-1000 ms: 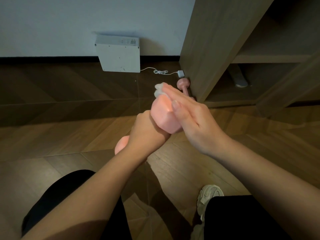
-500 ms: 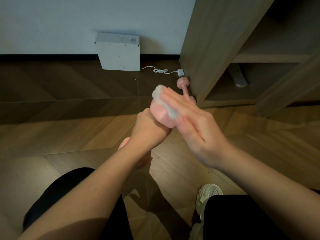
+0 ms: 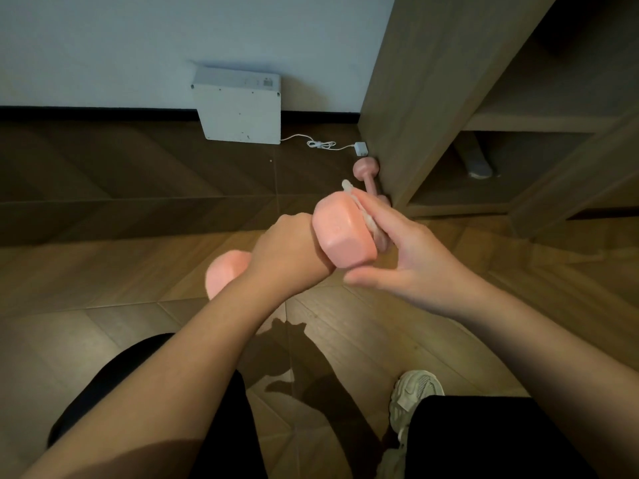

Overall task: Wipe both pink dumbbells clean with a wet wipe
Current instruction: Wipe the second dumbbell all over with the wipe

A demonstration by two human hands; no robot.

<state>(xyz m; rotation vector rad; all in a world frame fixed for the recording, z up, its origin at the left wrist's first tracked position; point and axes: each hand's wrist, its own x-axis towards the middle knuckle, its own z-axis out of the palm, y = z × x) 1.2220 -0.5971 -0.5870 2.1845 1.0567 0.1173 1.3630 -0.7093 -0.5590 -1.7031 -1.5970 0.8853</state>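
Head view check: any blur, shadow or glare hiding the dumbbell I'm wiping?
Head view: dim, warm, no harsh glare; the held dumbbell and wet wipe read clearly; dark shadows fall on the wooden floor; the second dumbbell by the shelf unit sits in shade.

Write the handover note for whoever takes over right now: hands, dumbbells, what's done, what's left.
Left hand grips the held dumbbell by its handle, raised above the floor.
Right hand presses the wet wipe against the side of its upper head.
Second dumbbell lies on the floor beside the cabinet, no hand on it.
Done: the first is being wiped; how much is clean cannot be told.
Left: finish it, then wipe the second.
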